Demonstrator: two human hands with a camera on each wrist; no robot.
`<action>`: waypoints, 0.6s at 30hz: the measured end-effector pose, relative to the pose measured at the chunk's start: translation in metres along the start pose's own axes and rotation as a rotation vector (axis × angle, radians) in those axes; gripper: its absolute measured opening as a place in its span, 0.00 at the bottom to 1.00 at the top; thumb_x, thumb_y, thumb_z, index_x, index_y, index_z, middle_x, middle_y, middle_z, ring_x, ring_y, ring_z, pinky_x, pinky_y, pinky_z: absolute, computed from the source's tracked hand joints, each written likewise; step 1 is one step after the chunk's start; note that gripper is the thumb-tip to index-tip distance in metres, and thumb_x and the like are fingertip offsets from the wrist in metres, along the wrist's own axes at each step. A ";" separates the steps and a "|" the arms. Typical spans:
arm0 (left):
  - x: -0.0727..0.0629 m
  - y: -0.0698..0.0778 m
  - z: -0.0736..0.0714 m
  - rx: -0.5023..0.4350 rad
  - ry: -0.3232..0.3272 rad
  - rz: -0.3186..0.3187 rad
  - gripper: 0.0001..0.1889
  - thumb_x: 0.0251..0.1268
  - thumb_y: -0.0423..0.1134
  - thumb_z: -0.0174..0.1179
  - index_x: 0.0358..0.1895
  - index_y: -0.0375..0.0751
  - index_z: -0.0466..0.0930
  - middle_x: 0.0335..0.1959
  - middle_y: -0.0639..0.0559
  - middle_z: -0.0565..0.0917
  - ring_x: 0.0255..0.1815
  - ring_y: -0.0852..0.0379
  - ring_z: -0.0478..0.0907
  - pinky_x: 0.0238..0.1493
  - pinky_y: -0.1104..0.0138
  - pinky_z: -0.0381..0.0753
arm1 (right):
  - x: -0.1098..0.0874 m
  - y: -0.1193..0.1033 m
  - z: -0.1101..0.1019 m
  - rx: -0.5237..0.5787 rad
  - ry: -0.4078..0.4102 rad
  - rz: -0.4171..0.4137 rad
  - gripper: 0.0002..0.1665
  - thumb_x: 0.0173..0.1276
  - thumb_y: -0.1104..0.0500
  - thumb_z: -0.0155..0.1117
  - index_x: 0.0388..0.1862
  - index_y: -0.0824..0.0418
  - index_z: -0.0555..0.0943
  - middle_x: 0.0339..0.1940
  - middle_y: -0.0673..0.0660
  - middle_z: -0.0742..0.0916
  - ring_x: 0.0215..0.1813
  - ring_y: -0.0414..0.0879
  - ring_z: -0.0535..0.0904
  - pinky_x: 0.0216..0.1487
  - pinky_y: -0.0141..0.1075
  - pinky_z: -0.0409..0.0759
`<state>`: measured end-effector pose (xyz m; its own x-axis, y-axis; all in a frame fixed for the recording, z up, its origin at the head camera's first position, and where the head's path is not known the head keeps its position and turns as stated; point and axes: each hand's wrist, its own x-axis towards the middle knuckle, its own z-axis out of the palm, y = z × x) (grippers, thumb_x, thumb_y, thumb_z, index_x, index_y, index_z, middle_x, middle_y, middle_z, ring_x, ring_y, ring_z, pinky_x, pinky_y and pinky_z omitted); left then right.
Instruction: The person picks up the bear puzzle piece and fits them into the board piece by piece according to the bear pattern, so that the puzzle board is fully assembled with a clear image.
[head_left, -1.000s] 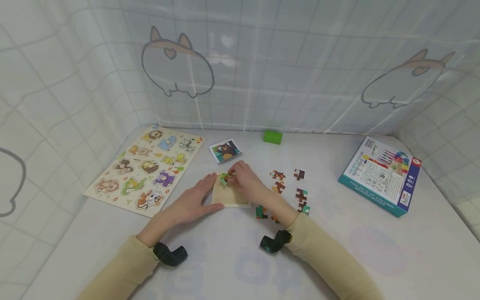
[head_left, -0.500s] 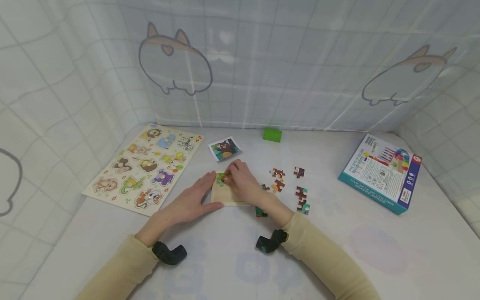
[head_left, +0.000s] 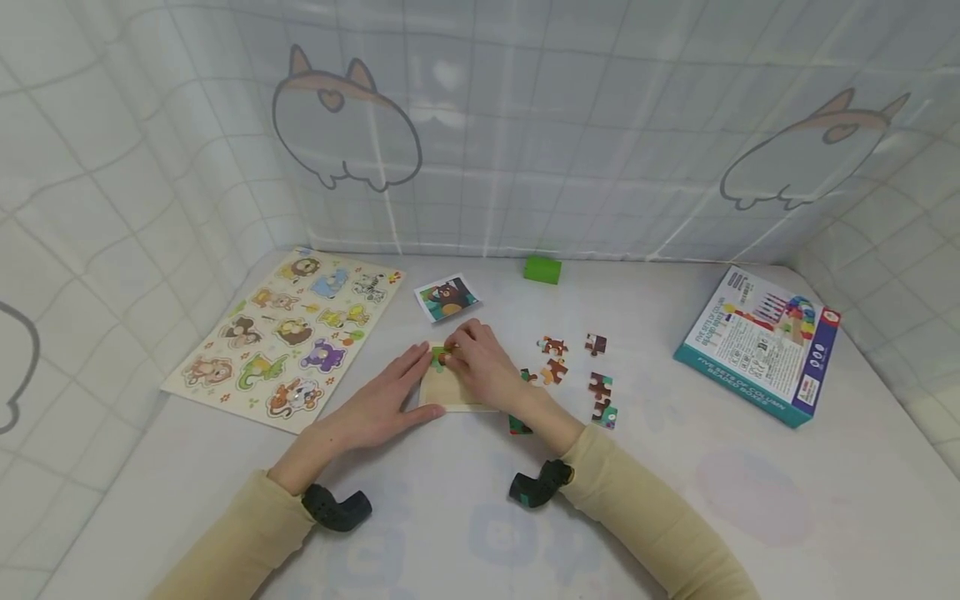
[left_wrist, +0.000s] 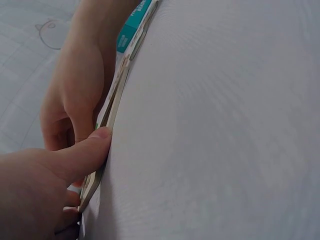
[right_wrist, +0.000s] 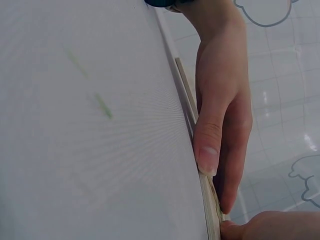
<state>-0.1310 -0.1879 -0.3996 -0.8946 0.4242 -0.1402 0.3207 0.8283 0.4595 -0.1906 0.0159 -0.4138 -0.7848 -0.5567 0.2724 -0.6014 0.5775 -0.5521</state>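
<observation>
A shallow wooden puzzle tray (head_left: 442, 396) lies between both hands. In its far left corner is a green puzzle piece (head_left: 438, 359), partly hidden by my right hand (head_left: 486, 367), whose curled fingers and thumb pinch its right side. My left hand (head_left: 381, 406) rests along the left of the tray with straight fingers. Its thumb (left_wrist: 90, 152) lies against the tray's near edge. To the right, loose pieces are scattered: a brown one (head_left: 554, 371), a dark one (head_left: 596, 343) and several more, some partly behind the right wrist.
An animal puzzle board (head_left: 258, 337) lies on the left. Behind the tray sit a bear picture card (head_left: 447, 297) and a green block (head_left: 542, 269). A bead-set box (head_left: 761, 342) stands at the right, and a patterned cloth wall (head_left: 495, 125) rises behind.
The right hand has shifted slightly left, and the green piece now sits closer into the tray's far left corner. The left hand stays against the tray.
</observation>
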 end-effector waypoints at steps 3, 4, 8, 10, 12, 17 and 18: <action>0.000 0.000 0.000 0.012 0.003 0.007 0.48 0.70 0.64 0.55 0.81 0.39 0.46 0.83 0.43 0.44 0.83 0.42 0.41 0.79 0.46 0.52 | 0.001 0.000 0.000 -0.018 -0.008 0.019 0.13 0.75 0.59 0.60 0.54 0.64 0.78 0.53 0.59 0.77 0.54 0.53 0.72 0.56 0.42 0.76; 0.000 -0.001 0.000 0.013 0.006 0.010 0.48 0.70 0.64 0.55 0.81 0.38 0.46 0.83 0.43 0.45 0.83 0.42 0.42 0.79 0.46 0.52 | 0.001 0.000 0.000 -0.023 -0.009 0.023 0.14 0.75 0.59 0.60 0.55 0.64 0.78 0.53 0.59 0.77 0.55 0.52 0.72 0.57 0.42 0.76; -0.001 0.000 -0.001 0.021 0.019 0.030 0.46 0.71 0.63 0.54 0.80 0.38 0.48 0.83 0.41 0.46 0.82 0.40 0.43 0.78 0.45 0.54 | 0.001 0.000 0.000 -0.030 -0.016 0.046 0.16 0.75 0.58 0.60 0.58 0.65 0.78 0.55 0.58 0.77 0.56 0.52 0.72 0.59 0.42 0.77; -0.002 0.000 -0.001 0.029 0.020 0.034 0.46 0.71 0.63 0.54 0.80 0.39 0.49 0.83 0.41 0.45 0.82 0.40 0.43 0.78 0.44 0.55 | 0.001 0.000 0.000 -0.035 -0.025 0.059 0.18 0.76 0.57 0.60 0.59 0.65 0.79 0.57 0.58 0.77 0.57 0.51 0.72 0.60 0.41 0.76; -0.002 0.001 0.000 0.038 0.022 0.037 0.45 0.71 0.62 0.55 0.80 0.39 0.50 0.83 0.40 0.44 0.82 0.39 0.44 0.77 0.44 0.57 | 0.001 0.000 0.001 -0.037 -0.034 0.068 0.18 0.76 0.57 0.60 0.60 0.64 0.79 0.57 0.58 0.77 0.58 0.51 0.72 0.60 0.41 0.76; -0.002 0.002 0.000 0.054 0.045 0.058 0.44 0.70 0.61 0.57 0.79 0.38 0.53 0.82 0.41 0.47 0.81 0.39 0.47 0.77 0.44 0.57 | 0.001 0.000 0.001 -0.046 -0.036 0.076 0.19 0.76 0.56 0.60 0.61 0.64 0.79 0.58 0.57 0.77 0.59 0.50 0.72 0.61 0.40 0.76; -0.002 0.002 -0.001 0.059 0.050 0.065 0.44 0.70 0.60 0.57 0.79 0.38 0.53 0.82 0.41 0.48 0.81 0.40 0.48 0.77 0.44 0.58 | 0.001 0.000 0.001 -0.048 -0.036 0.079 0.19 0.76 0.56 0.60 0.61 0.64 0.79 0.58 0.57 0.77 0.59 0.50 0.72 0.62 0.40 0.76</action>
<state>-0.1286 -0.1871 -0.3979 -0.8850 0.4606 -0.0673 0.3954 0.8202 0.4134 -0.1917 0.0145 -0.4143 -0.8248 -0.5289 0.2000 -0.5447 0.6484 -0.5319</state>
